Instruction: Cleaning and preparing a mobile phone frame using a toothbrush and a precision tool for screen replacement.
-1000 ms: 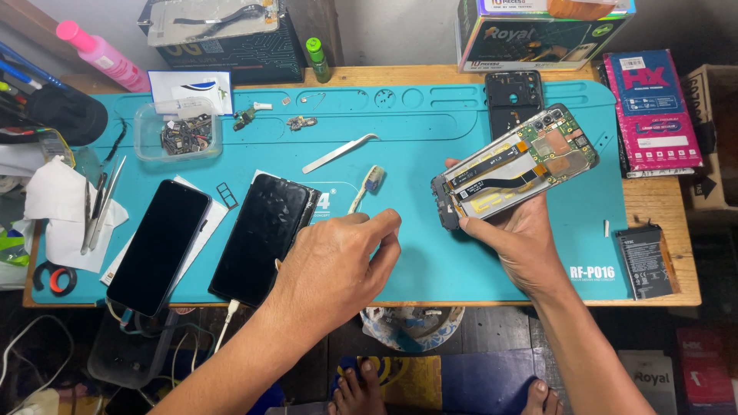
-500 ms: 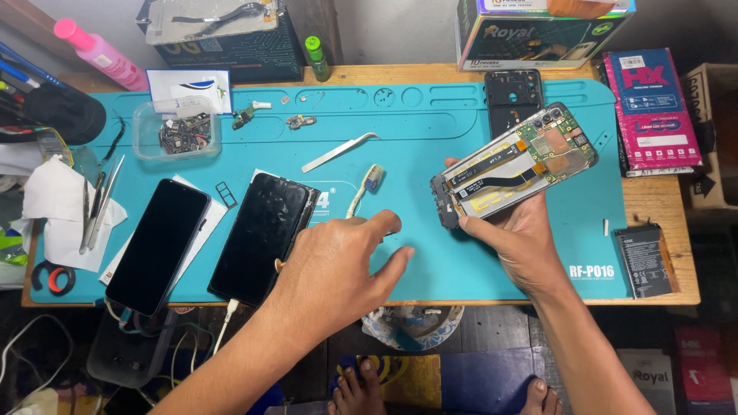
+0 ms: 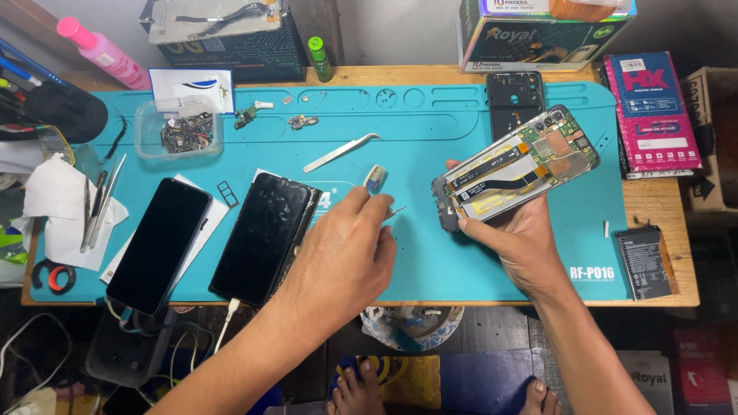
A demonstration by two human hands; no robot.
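1. My left hand (image 3: 342,250) is curled over the teal work mat (image 3: 430,261), fingers drawn together around a thin metal tool (image 3: 395,210) whose tip pokes out to the right; I cannot tell exactly what kind of tool it is.
2. Just above that hand a small pale brush head (image 3: 374,179) lies on the mat, and above that a pair of silver tweezers (image 3: 340,152).
3. My right hand (image 3: 523,238) grips an opened phone (image 3: 516,167) from below, held tilted above the mat's right half, its green circuit board, black flex cable and yellow-edged battery bay facing up. The tool tip sits near the phone's lower left end, not touching it.
4. Left of my left hand, a black phone with a cracked-looking glass (image 3: 265,237) lies on the mat, with a second dark phone (image 3: 158,244) beside it, farther left.
5. At the mat's top left a clear plastic tray (image 3: 178,128) holds small parts.
6. Behind the held phone a black phone frame (image 3: 515,101) rests at the mat's upper edge.
7. A loose black battery (image 3: 644,263) lies on the wooden table (image 3: 661,207), off the mat's right edge.
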